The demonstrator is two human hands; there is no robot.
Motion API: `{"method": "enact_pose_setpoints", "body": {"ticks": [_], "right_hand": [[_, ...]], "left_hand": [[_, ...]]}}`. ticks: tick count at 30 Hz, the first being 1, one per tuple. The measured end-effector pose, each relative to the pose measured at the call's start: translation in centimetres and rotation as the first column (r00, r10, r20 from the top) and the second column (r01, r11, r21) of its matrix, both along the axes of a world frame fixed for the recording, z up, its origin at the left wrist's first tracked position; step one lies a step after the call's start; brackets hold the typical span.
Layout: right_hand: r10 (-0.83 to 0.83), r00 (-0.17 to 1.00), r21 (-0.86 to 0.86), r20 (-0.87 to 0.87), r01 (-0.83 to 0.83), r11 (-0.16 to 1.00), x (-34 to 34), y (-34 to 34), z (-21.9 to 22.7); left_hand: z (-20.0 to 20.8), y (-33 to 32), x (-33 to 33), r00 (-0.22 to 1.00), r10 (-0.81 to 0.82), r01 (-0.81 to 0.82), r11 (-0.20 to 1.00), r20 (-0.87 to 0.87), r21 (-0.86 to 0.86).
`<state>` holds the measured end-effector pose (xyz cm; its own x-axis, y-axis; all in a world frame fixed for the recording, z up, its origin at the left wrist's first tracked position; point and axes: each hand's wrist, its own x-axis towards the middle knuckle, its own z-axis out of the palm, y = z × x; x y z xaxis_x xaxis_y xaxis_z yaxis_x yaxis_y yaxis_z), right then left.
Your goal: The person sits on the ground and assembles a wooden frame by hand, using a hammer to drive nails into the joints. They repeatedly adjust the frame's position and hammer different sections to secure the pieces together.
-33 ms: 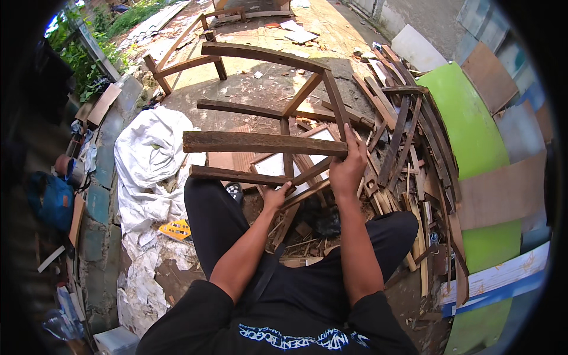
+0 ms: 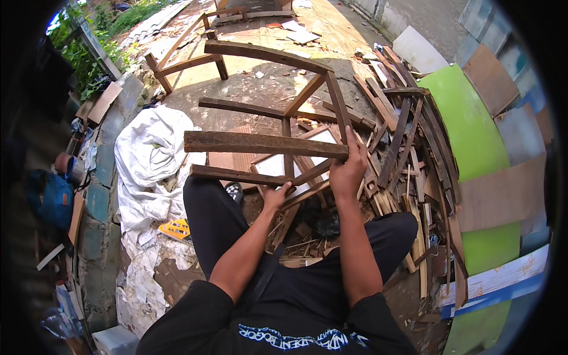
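Note:
A dark, weathered wooden frame (image 2: pixel 254 142), with long legs pointing left and crossbars at its right end, is tilted up in front of my lap. My right hand (image 2: pixel 349 158) wraps round its near right corner, where a thick leg meets a crossbar. Lower down, my left hand (image 2: pixel 276 196) grips the lower corner with the thumb on top, close to the end of the lowest leg. Palm and most fingers of that hand are hidden. Beneath the frame, white-panelled wooden pieces (image 2: pixel 273 167) lie on the ground among scraps.
A heap of loose wood strips (image 2: pixel 408 136) lies at right, beside green and brown panels (image 2: pixel 464 118). White cloth (image 2: pixel 148 148) and a yellow slotted object (image 2: pixel 174 229) are at left. Beyond stands another wooden frame (image 2: pixel 189 64). A blue bag (image 2: pixel 50 200) rests far left.

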<state>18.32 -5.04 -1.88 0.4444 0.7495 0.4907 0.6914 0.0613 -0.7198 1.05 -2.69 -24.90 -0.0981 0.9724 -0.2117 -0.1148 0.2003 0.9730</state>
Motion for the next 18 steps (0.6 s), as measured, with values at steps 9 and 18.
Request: {"method": "enact_pose_setpoints", "body": {"ticks": [9, 18], "right_hand": [[0.023, 0.999, 0.002, 0.041, -0.023, 1.000, -3.1, -0.1, -0.1], [0.023, 0.998, 0.021, 0.059, -0.024, 0.999, -3.9, 0.0, 0.4]], "left_hand": [[0.5, 1.9, -1.6, 0.868, 0.066, 0.089, 0.954, 0.492, -0.285], [4.3, 0.1, -2.8, 0.935, 0.098, 0.063, 0.900, 0.340, -0.432]]}}
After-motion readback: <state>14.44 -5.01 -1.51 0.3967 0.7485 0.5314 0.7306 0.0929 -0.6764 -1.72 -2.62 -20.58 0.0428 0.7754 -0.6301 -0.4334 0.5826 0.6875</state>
